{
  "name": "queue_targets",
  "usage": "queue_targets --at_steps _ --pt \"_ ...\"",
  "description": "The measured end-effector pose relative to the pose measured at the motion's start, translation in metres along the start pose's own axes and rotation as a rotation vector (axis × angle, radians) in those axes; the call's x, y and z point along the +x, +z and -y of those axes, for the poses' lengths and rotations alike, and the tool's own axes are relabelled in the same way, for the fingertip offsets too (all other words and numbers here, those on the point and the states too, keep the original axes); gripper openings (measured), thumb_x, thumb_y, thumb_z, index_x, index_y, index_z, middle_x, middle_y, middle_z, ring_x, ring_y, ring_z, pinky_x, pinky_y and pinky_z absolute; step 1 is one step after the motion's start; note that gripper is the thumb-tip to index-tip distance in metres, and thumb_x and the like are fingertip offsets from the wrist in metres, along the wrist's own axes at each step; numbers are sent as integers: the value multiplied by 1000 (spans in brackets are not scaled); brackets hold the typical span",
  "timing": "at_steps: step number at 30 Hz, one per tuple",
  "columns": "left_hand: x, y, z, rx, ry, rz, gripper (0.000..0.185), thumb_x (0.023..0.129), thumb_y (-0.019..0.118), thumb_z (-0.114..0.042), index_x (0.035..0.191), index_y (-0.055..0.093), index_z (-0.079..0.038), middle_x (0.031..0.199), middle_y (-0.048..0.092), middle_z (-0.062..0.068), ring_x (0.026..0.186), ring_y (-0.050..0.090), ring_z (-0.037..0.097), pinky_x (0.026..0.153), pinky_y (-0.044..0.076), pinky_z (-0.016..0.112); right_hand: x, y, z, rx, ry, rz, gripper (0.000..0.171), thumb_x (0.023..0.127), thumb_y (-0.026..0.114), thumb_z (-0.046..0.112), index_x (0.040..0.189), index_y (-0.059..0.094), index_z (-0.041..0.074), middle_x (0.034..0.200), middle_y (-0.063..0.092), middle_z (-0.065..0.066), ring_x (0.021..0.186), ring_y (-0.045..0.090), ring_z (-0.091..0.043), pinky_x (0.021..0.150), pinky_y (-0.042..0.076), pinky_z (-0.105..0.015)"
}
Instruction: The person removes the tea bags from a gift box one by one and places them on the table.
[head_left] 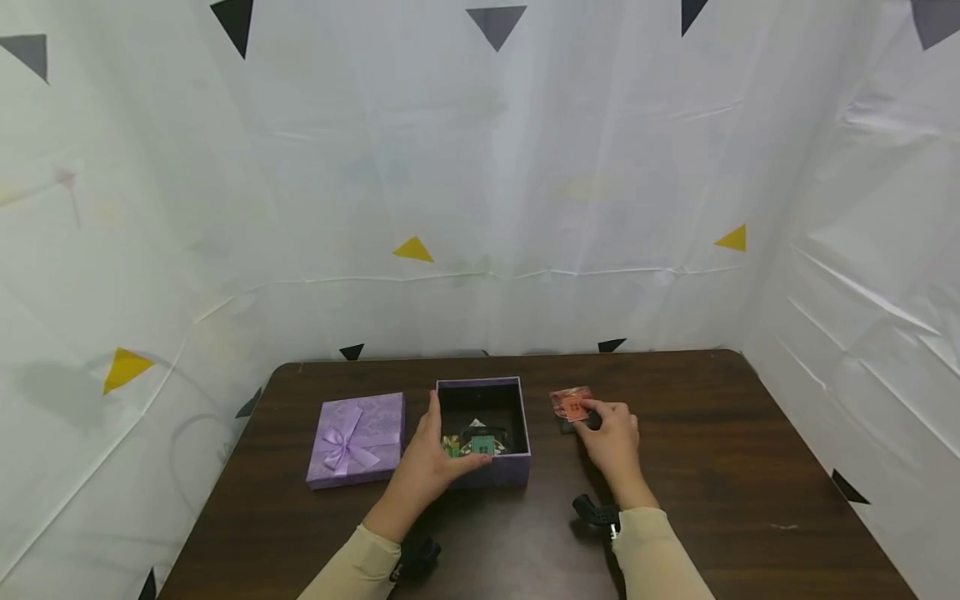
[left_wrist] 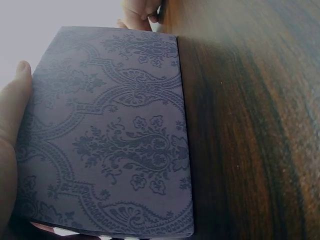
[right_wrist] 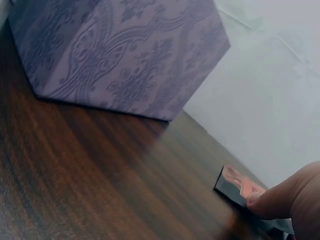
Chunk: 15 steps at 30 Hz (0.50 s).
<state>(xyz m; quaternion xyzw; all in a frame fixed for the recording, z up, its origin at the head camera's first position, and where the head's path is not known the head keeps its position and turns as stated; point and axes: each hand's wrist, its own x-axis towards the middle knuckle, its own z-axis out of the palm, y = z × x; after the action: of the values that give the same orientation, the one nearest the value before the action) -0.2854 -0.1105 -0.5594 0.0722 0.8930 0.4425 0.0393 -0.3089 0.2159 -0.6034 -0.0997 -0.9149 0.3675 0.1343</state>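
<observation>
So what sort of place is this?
Probably a makeshift recording booth: white patterned sheeting hangs around a dark wood-grain table, and the person wears a black device on each wrist.

Box bars right grip leftward; free tabletop rightward.

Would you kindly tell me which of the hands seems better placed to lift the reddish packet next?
Probably the right hand: its thumb and fingers are at the reddish packet, whereas the left hand is farther away, spread against the open purple box.
</observation>
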Motion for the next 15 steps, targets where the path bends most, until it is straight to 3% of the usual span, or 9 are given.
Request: queue_targets --at_steps 4,11,15 --pt "0 0 -1 -5 -8 3 151 73 93 -71 177 -6 -22 182 17 23 164 30 48 124 36 70 -1 4 -1 -33 -11 -7 46 95 85 23 139 75 11 140 56 -26 118 50 -45 101 40 -62" --pt "-3 2 -2 -18 -55 -21 150 73 94 -70 177 0 -15 178 27 23 155 47 46 117 47 66 -2 6 -1 -49 -15 -6 45 97 84 26 139 75 14 139 55 -23 120 48 -44 104 39 -64" --pt "-4 2 -2 -11 -54 -34 149 73 93 -72 177 2 -16 178 30 22 155 47 45 117 48 65 -2 5 0 -65 -15 16 49 96 84 29 142 73 15 141 53 -24 124 46 -45 105 38 -65"
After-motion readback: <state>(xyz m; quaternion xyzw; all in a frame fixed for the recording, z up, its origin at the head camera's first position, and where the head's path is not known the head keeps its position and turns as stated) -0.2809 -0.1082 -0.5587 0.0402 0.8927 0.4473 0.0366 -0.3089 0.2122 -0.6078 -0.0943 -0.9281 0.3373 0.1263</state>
